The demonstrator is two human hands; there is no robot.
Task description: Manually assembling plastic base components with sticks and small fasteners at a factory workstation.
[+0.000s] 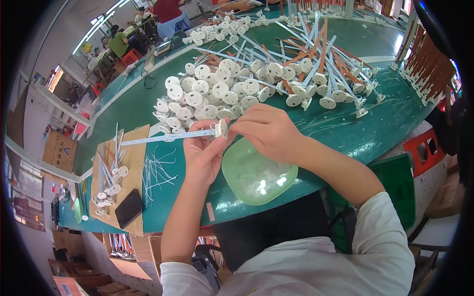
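The left hand [202,157] grasps a thin light strip [168,137] at the end with a round white base [221,129], its thumb and fingers closed around the joint between the two. The strip points out to the person's left, nearly level, with a row of small yellowish dots along its pale face. The right hand [270,132] meets the base from the other side, thumb and fingertips drawn together close against it; whether they pinch a wire or just press the base, I cannot tell. Both hands are held above the green surface [380,129], between a big pile of white round bases [207,91] and a light green bowl [257,170]. The bowl sits below the right hand, near the edge closest to the person. Behind the pile's right part, orange and pale blue strips [323,47] stick out at all angles. To the left, loose white wires [157,170] lie scattered beside a sheet of cardboard [131,180], which carries a black phone [129,209] and a small group of similar strips with bases [116,181]. On the right, more orange strips [425,64] hang in a row, and a red stool [422,152] stands beyond the surface
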